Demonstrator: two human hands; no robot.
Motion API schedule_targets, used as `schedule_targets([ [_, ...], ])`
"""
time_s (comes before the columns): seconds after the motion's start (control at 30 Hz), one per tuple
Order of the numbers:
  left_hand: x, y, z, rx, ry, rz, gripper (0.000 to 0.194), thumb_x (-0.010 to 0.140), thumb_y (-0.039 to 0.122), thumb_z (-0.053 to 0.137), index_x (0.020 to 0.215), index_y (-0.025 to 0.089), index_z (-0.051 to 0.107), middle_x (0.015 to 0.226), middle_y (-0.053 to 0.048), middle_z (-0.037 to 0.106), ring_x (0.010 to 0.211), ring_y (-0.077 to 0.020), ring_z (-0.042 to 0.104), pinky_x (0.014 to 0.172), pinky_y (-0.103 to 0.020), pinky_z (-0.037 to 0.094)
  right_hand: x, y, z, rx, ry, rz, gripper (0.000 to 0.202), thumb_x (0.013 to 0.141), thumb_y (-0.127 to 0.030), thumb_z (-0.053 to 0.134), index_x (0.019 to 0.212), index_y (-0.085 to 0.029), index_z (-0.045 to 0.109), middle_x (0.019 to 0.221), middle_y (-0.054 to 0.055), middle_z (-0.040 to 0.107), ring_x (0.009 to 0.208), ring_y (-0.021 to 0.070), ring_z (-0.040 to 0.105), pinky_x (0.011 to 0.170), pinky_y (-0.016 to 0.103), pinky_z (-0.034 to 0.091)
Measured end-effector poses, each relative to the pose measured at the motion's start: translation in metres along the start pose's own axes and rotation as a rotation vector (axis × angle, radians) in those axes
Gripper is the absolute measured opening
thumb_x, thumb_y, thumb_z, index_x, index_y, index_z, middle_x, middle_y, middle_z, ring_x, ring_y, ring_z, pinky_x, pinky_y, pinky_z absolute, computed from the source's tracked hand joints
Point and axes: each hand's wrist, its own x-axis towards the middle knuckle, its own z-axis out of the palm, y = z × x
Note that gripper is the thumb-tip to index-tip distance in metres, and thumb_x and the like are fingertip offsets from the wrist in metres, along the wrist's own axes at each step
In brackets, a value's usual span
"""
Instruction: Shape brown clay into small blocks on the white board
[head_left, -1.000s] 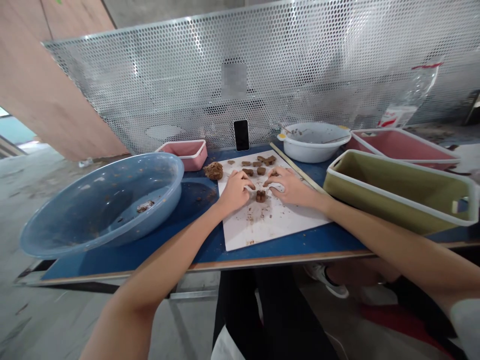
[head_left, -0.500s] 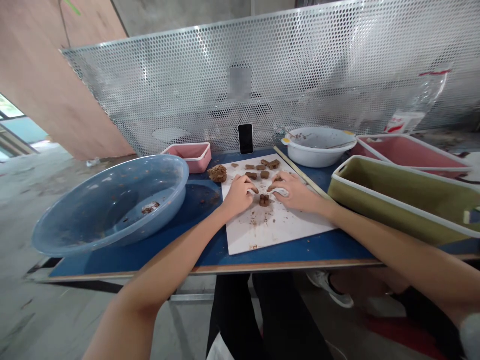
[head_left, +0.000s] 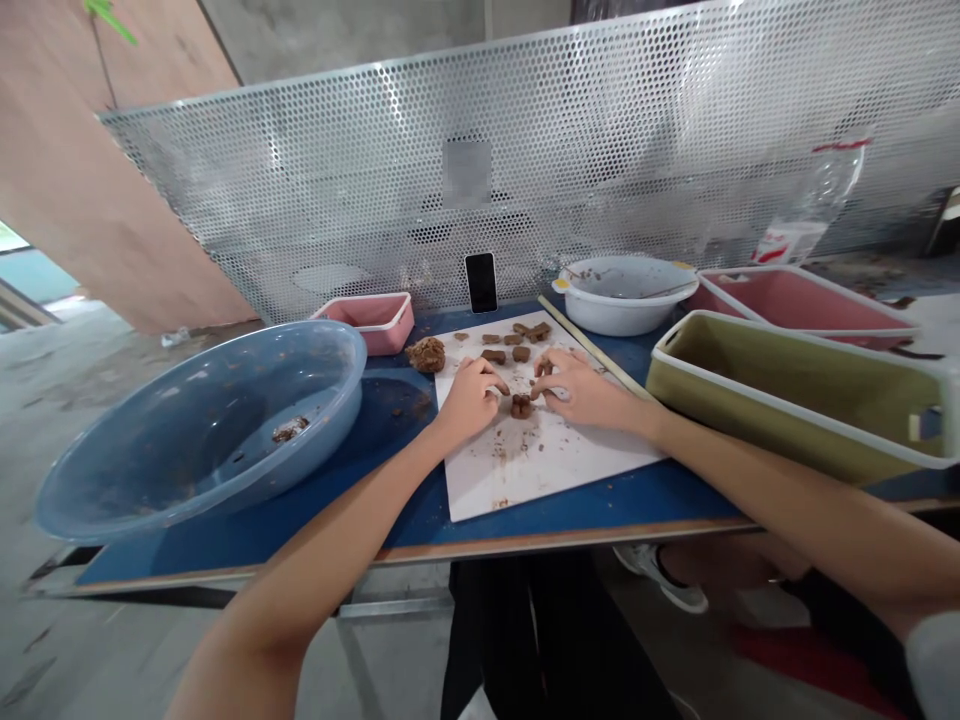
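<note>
A small brown lump of clay (head_left: pixel 520 407), with grooves pressed into its top, sits on a white board (head_left: pixel 480 490). My left hand (head_left: pixel 472 396) is just to its left, fingers curved and apart with nothing in them. On the other side, my right hand (head_left: pixel 576 390) rests with its thumb and fingers bent and spread, the tips close to the lump; whether they touch it I cannot tell. Several shaped clay pieces (head_left: pixel 493 356) lie on the board beyond my hands. A rough clay clump (head_left: pixel 425 355) is at the board's left edge.
A big blue basin (head_left: pixel 202 430) stands at the left, a pink bin (head_left: pixel 390 325) behind it. A phone (head_left: pixel 481 282) leans on the perforated metal panel (head_left: pixel 337 180). To the right are a stick (head_left: pixel 592 345), a white basin (head_left: pixel 626 310), an olive bin (head_left: pixel 787 410) and a pink bin (head_left: pixel 817 300).
Both hands have come slightly closer to the grooved clay lump, fingertips nearer its sides. The whole view has shifted a little.
</note>
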Motion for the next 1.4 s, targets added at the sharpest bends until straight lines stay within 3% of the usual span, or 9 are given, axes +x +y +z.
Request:
schedule_targets([
  [0.2,0.0003,0.0002,-0.0018,0.003,0.019,-0.025,0.049,0.076,-0.006,0.053,0.103,0.019,0.086,0.110,-0.011,0.071,0.112,-0.0312,0.059,0.107,-0.053,0.054,-0.0005,-0.0013,-0.0012,-0.001,-0.012,-0.010,0.027,0.102,-0.020,0.057,0.104,-0.025,0.083,0.128,0.013,0.066,0.117,0.0329,0.067,0.111,0.061,0.044],
  [0.43,-0.0018,0.0040,0.0004,-0.004,-0.025,-0.031,0.045,0.076,-0.007,0.053,0.094,0.018,0.085,0.109,-0.011,0.068,0.114,-0.0298,0.060,0.113,-0.052,0.053,0.0006,-0.0038,-0.0020,0.012,-0.017,-0.004,0.025,0.102,-0.018,0.058,0.103,-0.026,0.082,0.129,0.013,0.067,0.117,0.0315,0.067,0.110,0.058,0.047],
  [0.73,-0.0020,0.0063,0.0005,-0.011,0.001,-0.030,0.051,0.077,-0.006,0.052,0.106,0.019,0.085,0.111,-0.011,0.070,0.117,-0.0319,0.060,0.112,-0.053,0.054,-0.0002,-0.0042,-0.0028,0.030,-0.034,-0.031,0.023,0.103,-0.020,0.059,0.104,-0.027,0.081,0.129,0.013,0.069,0.119,0.0325,0.068,0.109,0.059,0.049],
  [1.23,-0.0019,0.0058,-0.0003,0.000,-0.015,-0.027,0.049,0.075,-0.007,0.052,0.101,0.019,0.084,0.109,-0.011,0.069,0.116,-0.0317,0.061,0.111,-0.053,0.055,-0.0003,-0.0025,-0.0048,0.040,-0.018,-0.018,0.018,0.102,-0.023,0.063,0.101,-0.026,0.081,0.131,0.013,0.066,0.122,0.0335,0.067,0.112,0.060,0.047],
  [1.4,-0.0020,0.0081,-0.0012,-0.013,0.007,-0.029,0.049,0.075,-0.009,0.052,0.100,0.018,0.085,0.109,-0.011,0.070,0.117,-0.0315,0.060,0.112,-0.052,0.055,0.0007,-0.0032,-0.0054,0.033,-0.044,-0.041,0.023,0.103,-0.022,0.060,0.108,-0.027,0.081,0.131,0.014,0.068,0.122,0.0339,0.066,0.109,0.060,0.048],
])
